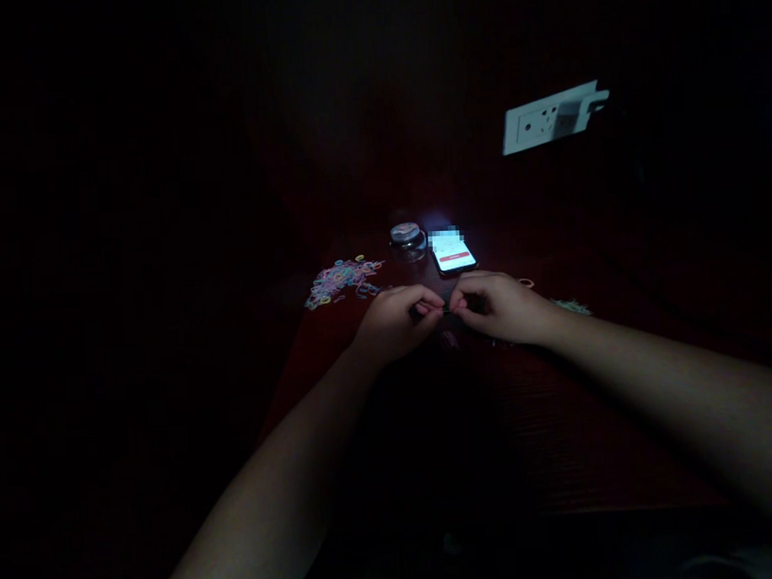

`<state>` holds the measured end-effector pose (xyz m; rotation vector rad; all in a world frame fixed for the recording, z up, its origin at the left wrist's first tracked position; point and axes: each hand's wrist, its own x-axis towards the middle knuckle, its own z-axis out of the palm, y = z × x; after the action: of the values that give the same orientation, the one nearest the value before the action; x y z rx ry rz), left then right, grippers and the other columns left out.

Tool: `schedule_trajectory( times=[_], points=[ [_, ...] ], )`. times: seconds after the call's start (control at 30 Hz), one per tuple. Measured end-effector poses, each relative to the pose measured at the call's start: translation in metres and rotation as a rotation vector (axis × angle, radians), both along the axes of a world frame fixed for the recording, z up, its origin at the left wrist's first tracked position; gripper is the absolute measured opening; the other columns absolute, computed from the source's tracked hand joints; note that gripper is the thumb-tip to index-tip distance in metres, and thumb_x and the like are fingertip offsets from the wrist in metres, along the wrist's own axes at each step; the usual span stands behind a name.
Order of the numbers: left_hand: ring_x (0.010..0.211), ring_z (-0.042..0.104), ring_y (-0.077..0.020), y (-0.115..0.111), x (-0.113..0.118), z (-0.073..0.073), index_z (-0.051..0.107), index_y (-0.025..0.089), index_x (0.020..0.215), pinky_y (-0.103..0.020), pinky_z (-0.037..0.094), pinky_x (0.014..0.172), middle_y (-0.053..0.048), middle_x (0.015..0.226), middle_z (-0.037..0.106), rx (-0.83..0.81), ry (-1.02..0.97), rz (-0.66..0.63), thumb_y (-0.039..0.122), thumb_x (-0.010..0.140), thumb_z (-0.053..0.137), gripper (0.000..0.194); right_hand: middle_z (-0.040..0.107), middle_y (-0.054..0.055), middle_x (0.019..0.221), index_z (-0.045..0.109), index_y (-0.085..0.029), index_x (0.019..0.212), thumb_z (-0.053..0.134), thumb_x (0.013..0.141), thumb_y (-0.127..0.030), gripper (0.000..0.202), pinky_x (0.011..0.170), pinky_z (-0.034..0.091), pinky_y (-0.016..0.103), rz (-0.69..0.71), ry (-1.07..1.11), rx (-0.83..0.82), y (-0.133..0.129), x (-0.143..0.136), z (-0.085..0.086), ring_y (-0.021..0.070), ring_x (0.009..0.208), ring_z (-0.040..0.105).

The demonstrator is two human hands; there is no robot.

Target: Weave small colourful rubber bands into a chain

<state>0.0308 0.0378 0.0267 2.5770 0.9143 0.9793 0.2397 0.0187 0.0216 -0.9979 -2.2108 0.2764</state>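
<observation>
My left hand (400, 316) and my right hand (497, 307) meet fingertip to fingertip over the dark red table (555, 419). Both are pinched on a thin greenish band (447, 310) stretched across the small gap between them. Its exact shape is too small and dim to tell. Left of my left hand lies a pile of colourful small bands (341, 278). A pale green pile (571, 307) sits beyond my right wrist, partly hidden by the forearm. Small pieces beneath my right hand are hard to make out.
Behind my hands stand a lidded clear jar (408, 242) and a phone (454, 252) with a lit screen. One pale loop (526, 283) lies beside my right hand. A white power socket (548, 119) is at the upper right. The surroundings are very dark.
</observation>
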Motion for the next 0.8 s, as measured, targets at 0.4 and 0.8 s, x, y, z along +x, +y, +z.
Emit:
schedule_trajectory(
  times=[0.4, 0.8],
  points=[
    [0.070, 0.064, -0.0103, 0.0015, -0.0003, -0.0022, 0.068, 0.020, 0.089, -0.024, 0.051, 0.067, 0.001, 0.080, 0.071, 0.001, 0.006, 0.003, 0.020, 0.079, 0.064, 0.010, 0.058, 0.001, 0.072, 0.061, -0.017, 0.075, 0.056, 0.078, -0.015, 0.007, 0.061, 0.037, 0.025, -0.033, -0.001, -0.014, -0.0009, -0.0010, 0.0001, 0.0125, 0.064, 0.051],
    [0.069, 0.063, -0.0109, 0.0026, -0.0002, -0.0037, 0.068, 0.020, 0.087, -0.024, 0.049, 0.066, 0.000, 0.077, 0.070, 0.008, -0.020, 0.024, 0.020, 0.078, 0.065, 0.009, 0.060, 0.001, 0.076, 0.060, -0.018, 0.080, 0.060, 0.075, -0.014, 0.006, 0.062, 0.039, 0.025, -0.046, 0.013, -0.029, -0.0012, 0.0004, -0.0008, 0.0134, 0.068, 0.053]
  ],
)
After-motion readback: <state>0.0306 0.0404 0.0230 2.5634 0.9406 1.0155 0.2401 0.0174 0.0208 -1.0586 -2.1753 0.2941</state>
